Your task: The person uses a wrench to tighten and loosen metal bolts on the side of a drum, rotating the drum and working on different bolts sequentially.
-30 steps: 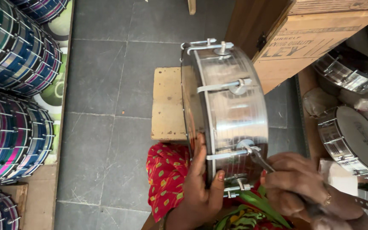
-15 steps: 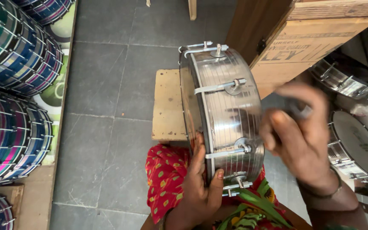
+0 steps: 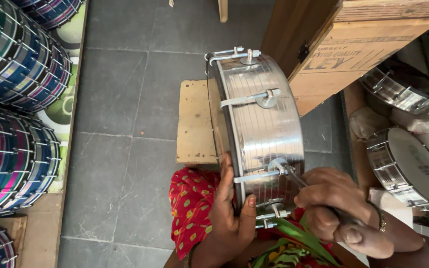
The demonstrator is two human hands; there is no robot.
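Stands on edge across the lap and against a small wooden stool [image 3: 194,124]: a shiny metal drum [image 3: 261,134], polished steel shell with a dark rim and several tension rods and lugs spaced round it. Probably stiff and fairly light for its bulk, being a hollow shell, but slick on the polished face and likely to roll or tip if let go; skin side likely the delicate part, so best gripped at the rim or by the rods, not on the flat head. Steadied at the near rim by the left hand [image 3: 229,218], palm against the dark hoop, fingers curled round the edge, thumb lying on the shell. Lower right, just beside the drum and touching it through a tool: the right hand [image 3: 341,211], closed in a fist round the handle of a thin metal key [image 3: 294,177], tip seated on the nearest lug [image 3: 278,166]. Small fittings there look hard and fiddly, apt to slip under a turning tool. Around: grey tiled floor [image 3: 120,104], stacked striped drums [image 3: 16,99] at left, a wooden crate [image 3: 358,54] and more metal drums [image 3: 408,164] at right.
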